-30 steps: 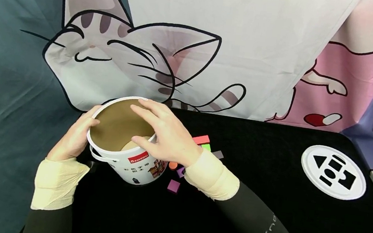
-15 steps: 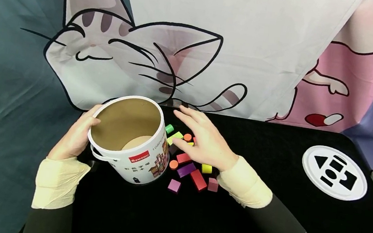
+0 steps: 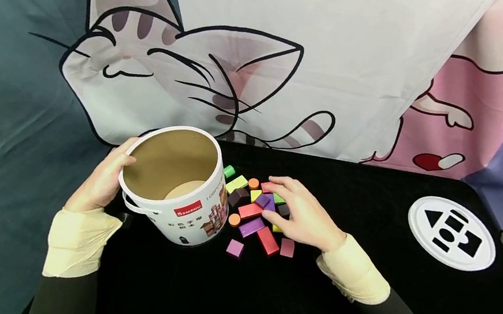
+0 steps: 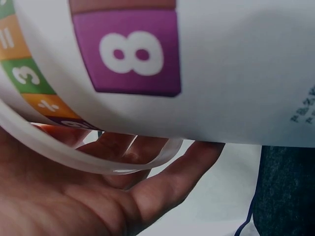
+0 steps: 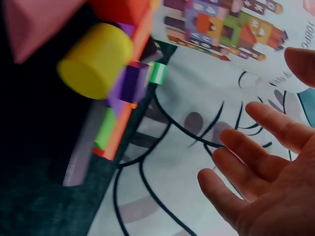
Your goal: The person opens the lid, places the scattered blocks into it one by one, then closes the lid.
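Observation:
A white bucket (image 3: pixel 187 218), tilted toward me, stands at left on the black table. My left hand (image 3: pixel 100 180) grips its left side, thumb hooked over the rim and fingers along the outside. In the left wrist view the bucket's white handle (image 4: pixel 118 169) crosses in front of that palm. Right of the bucket lies a loose pile of colourful blocks, among them a purple block (image 3: pixel 251 227), a red block (image 3: pixel 268 241) and a magenta cube (image 3: pixel 235 248). Over the pile's right side hovers my right hand (image 3: pixel 307 216), fingers spread and holding nothing.
A white lid (image 3: pixel 424 240) with shaped cutouts lies flat on the table at right. Behind the table hangs a printed cloth (image 3: pixel 365 76) with a cartoon cat. A yellow cylinder (image 5: pixel 96 59) shows among the blocks in the right wrist view.
My right hand has left the bucket's mouth and moved right and down over the blocks, uncovering more of the pile. The left hand keeps its grip on the bucket.

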Tool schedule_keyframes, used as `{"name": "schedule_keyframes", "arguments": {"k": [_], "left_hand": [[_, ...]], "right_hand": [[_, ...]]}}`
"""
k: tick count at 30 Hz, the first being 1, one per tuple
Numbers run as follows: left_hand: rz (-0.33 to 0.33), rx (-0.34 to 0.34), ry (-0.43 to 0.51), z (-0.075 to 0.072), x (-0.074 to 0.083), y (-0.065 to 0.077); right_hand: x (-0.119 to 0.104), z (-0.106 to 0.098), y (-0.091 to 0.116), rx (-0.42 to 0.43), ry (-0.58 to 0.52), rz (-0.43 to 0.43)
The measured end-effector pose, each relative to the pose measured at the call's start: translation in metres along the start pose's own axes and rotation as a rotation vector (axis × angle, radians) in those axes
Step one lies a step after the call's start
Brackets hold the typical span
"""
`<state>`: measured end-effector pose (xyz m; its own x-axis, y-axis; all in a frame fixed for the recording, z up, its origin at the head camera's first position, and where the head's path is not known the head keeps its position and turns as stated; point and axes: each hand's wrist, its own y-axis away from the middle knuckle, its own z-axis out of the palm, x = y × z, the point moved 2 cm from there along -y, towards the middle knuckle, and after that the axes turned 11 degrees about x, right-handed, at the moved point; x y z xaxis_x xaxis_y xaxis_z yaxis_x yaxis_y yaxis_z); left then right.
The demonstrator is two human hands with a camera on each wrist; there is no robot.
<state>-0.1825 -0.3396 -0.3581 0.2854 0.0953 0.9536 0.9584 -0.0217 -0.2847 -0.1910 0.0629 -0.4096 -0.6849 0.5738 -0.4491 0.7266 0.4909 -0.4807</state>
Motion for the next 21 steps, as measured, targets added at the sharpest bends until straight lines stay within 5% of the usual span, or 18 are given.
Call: {"name": "schedule_keyframes", "arguments": {"k": [21], "left_hand": [[-0.004,0.003,0.007,0.001,-0.001,-0.001]], "right_hand": [[0.03,0.02,0.033,-0.113,0.078,-0.028]]}}
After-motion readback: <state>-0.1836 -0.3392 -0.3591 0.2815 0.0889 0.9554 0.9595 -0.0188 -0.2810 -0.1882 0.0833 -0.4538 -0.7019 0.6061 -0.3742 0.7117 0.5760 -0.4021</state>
